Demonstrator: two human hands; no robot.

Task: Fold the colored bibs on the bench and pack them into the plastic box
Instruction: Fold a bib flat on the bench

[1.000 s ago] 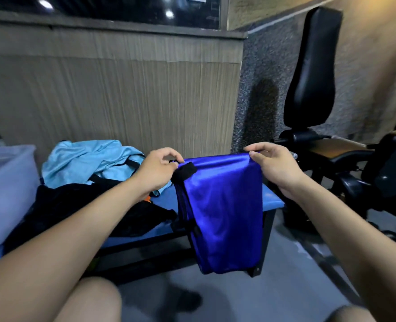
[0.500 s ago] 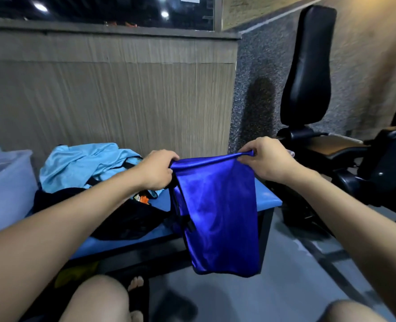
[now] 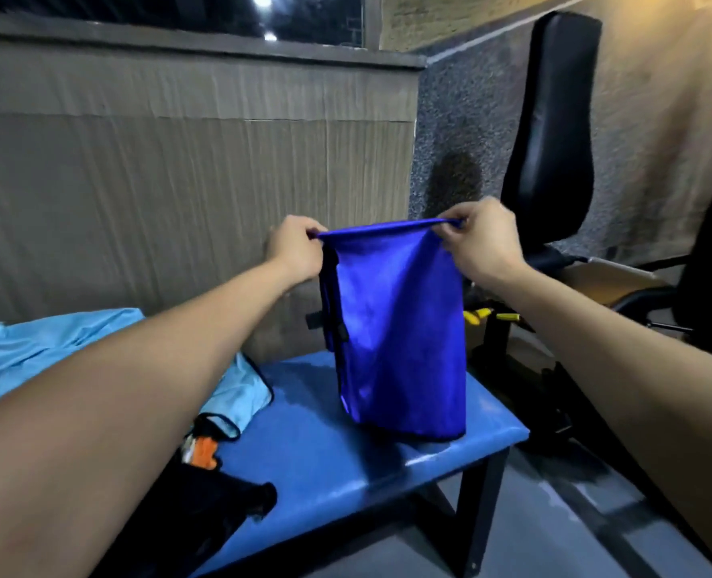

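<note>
- Left hand point(image 3: 298, 248) and right hand point(image 3: 481, 239) each pinch an upper corner of a royal-blue bib point(image 3: 400, 327); both grips are clenched on the cloth, its top edge pulled taut between them.
- The bib hangs upright in the air, its lower hem just above the blue padded counter point(image 3: 345, 444); whether it touches is unclear.
- A light-blue bib point(image 3: 33, 348) lies crumpled at the counter's left end, beside dark fabric point(image 3: 204, 506) and a scrap of orange cloth point(image 3: 202, 450).
- A black padded gym seat point(image 3: 554, 131) stands to the right, against a speckled wall.
</note>
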